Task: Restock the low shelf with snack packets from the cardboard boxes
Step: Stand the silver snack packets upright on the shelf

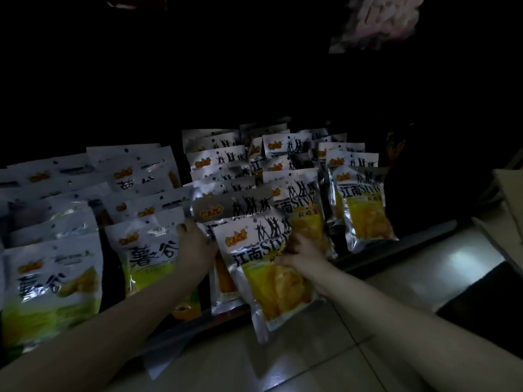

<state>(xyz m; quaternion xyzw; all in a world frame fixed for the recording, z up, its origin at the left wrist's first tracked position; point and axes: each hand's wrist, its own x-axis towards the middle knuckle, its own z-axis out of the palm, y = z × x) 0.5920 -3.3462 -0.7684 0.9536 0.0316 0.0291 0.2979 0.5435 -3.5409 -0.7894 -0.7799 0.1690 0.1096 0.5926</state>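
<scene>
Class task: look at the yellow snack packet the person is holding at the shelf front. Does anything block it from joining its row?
Nothing visible blocks it. The yellow snack packet, gripped by the right hand, already leans against the front of its row; the left hand holds the row's front packets upright.

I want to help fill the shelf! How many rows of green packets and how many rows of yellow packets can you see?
Rows of green packets: 2
Rows of yellow packets: 3
Total: 5 rows in view
</scene>
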